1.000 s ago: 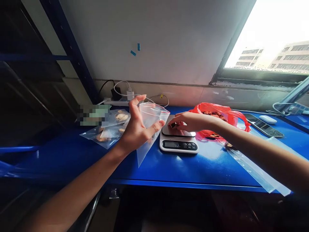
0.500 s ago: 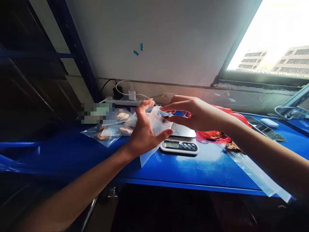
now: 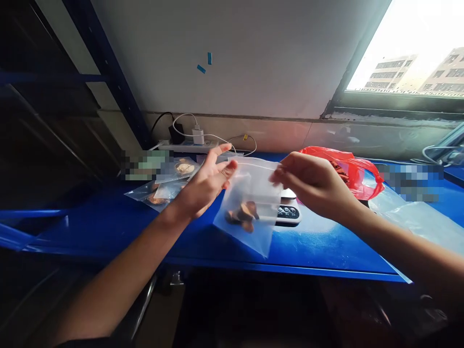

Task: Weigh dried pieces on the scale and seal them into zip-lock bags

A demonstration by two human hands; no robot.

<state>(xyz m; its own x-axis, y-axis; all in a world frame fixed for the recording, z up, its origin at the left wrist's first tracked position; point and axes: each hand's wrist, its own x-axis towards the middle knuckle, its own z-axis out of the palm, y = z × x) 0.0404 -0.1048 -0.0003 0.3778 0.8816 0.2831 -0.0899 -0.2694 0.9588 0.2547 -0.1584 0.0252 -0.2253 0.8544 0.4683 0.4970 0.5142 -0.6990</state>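
Note:
A translucent zip bag (image 3: 253, 186) hangs upright in front of the scale, held between my two hands. Several brown dried pieces (image 3: 247, 212) lie in its lower part; their exact kind is unclear. At the top left corner, my left hand (image 3: 208, 182) grips the bag's edge near the thumb, its index finger stretched out above. My right hand (image 3: 311, 180) pinches the upper right edge, fingertips slightly blurred. Behind the bag sits a white kitchen scale (image 3: 290, 213), mostly covered, with only its buttons and right side showing.
Filled clear bags (image 3: 159, 191) lie left on the blue table (image 3: 319, 251). A red plastic bag (image 3: 357, 176) with dark pieces stands right, beside clear plastic bags (image 3: 424, 220). Against the wall is a power strip (image 3: 170, 145) with a white charger (image 3: 197, 137) and cables.
My right hand has come out of the bag mouth and moved to its right edge. The bag now hangs flatter, facing me, with the brown pieces visible low inside. The view has shifted slightly.

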